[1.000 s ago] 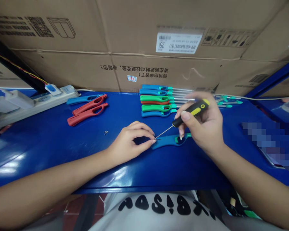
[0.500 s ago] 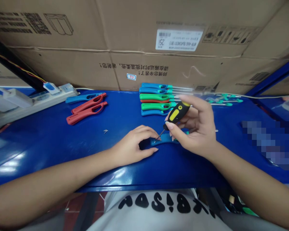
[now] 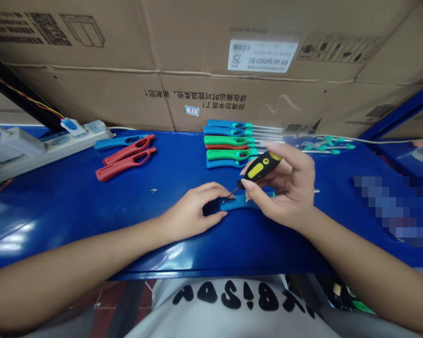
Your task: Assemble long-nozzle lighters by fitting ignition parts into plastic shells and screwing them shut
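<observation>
Closer together now, your right hand (image 3: 289, 188) grips the screwdriver (image 3: 260, 166), tip at the blue handle (image 3: 239, 203) your left hand (image 3: 192, 209) holds.

Cardboard cartons (image 3: 197, 56) stand behind the blue workbench (image 3: 74, 211); a white power strip (image 3: 56, 146) lies at left.

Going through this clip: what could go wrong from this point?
The thin screwdriver in the right hand has its tip right beside the left hand, which is on the blue plastic part, so a slip could perhaps prick those fingers. The tiny metal piece lying loose on the blue bench could be knocked aside or lost.
</observation>
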`<state>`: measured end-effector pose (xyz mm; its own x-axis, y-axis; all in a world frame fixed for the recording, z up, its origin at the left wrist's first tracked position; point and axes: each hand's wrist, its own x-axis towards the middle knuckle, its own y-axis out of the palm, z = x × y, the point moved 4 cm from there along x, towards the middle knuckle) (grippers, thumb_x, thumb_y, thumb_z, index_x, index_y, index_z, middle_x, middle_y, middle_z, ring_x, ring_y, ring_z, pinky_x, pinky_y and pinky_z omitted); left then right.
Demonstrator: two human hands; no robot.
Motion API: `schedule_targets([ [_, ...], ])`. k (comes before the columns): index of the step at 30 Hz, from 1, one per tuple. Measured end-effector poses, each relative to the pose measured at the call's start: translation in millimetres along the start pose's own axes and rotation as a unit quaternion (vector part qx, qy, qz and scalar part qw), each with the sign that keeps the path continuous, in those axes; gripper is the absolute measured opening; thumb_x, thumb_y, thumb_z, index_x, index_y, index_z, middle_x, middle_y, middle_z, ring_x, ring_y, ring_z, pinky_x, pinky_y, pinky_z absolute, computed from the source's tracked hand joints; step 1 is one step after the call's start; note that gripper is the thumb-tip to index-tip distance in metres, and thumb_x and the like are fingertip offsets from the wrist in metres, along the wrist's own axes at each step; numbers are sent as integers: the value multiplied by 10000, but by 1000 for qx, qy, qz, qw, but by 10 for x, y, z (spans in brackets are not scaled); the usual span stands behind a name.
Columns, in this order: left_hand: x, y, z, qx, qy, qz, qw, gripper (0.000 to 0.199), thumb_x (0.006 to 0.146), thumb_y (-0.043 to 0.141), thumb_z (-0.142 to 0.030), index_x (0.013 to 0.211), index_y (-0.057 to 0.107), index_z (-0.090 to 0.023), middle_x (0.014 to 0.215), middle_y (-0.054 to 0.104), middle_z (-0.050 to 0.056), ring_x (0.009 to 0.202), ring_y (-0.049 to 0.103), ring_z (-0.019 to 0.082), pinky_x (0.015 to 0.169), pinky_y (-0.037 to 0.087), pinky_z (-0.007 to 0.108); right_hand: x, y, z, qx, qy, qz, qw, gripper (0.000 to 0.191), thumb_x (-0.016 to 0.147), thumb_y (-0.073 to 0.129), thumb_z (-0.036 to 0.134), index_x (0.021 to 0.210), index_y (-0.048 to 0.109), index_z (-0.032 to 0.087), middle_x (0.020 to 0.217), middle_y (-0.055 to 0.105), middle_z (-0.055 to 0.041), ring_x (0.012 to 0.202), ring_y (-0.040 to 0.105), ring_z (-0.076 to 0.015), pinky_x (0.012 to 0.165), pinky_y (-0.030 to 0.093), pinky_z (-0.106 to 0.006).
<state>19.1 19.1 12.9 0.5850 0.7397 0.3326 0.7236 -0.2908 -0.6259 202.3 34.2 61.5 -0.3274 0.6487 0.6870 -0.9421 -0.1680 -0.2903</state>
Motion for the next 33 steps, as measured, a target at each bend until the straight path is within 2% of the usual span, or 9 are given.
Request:
schedule_targets([
  [7,-16,2,21,10,23,-16,1000,311,887,683,-152,1189,621,-184,1183,673,66,1121,645,184,1012,508,331,-20,26,-49,-38,-50,17,998,714,849,712,138,1453,410,369,1371,589,-65,850,700,-159,559,637,-251],
  [14,7,13,13,-4,22,-16,1000,241,882,676,-126,1116,655,-183,1144,663,65,1097,645,184,1007,510,336,83,83,-31,-34,15,89,995,627,956,585,211,1502,308,348,1453,518,-93,1015,695,-206,587,627,-272],
  [17,8,16,9,-2,23,-19,1000,222,875,676,-113,1087,657,-178,1124,668,61,1094,646,185,1006,507,330,149,72,17,-109,-24,98,989,589,942,626,251,1467,371,328,1462,522,-86,975,706,-208,624,625,-297],
  [20,0,19,10,5,16,-15,1000,212,870,676,-108,1070,660,-177,1125,673,58,1093,646,185,998,506,320,226,57,108,-234,-84,107,963,558,903,703,325,1405,465,271,1358,619,-91,1001,706,-236,744,628,-339],
  [22,-4,17,9,5,11,-13,1000,205,870,678,-115,1064,661,-180,1120,673,56,1086,647,187,997,507,325,297,55,180,-284,-94,119,947,521,928,669,334,1405,481,246,1326,646,-97,1068,691,-255,801,619,-358],
  [25,-6,15,9,-3,6,-9,1000,200,878,674,-128,1069,664,-186,1115,670,55,1085,647,188,1010,502,334,412,83,283,-264,-76,159,948,449,1006,505,234,1452,454,241,1341,641,-96,1085,681,-229,824,603,-353],
  [27,-7,16,13,-1,5,-9,1000,193,877,675,-126,1061,668,-186,1113,674,54,1080,650,191,1000,507,331,464,123,341,-247,-85,182,948,411,1014,479,199,1423,493,227,1276,672,-89,1044,688,-207,819,592,-334],
  [31,-15,26,29,16,14,-20,1000,166,881,676,-137,1042,671,-179,1109,702,59,1056,668,201,955,529,320,460,208,405,-336,-180,157,911,305,987,584,348,1244,630,192,1055,726,-82,899,699,-211,728,569,-319],
  [33,-18,32,35,14,19,-24,999,163,891,671,-153,1052,669,-180,1114,710,60,1051,675,203,946,532,322,426,239,415,-349,-215,138,902,304,999,556,355,1239,636,186,1057,729,-87,888,698,-208,729,563,-317],
])
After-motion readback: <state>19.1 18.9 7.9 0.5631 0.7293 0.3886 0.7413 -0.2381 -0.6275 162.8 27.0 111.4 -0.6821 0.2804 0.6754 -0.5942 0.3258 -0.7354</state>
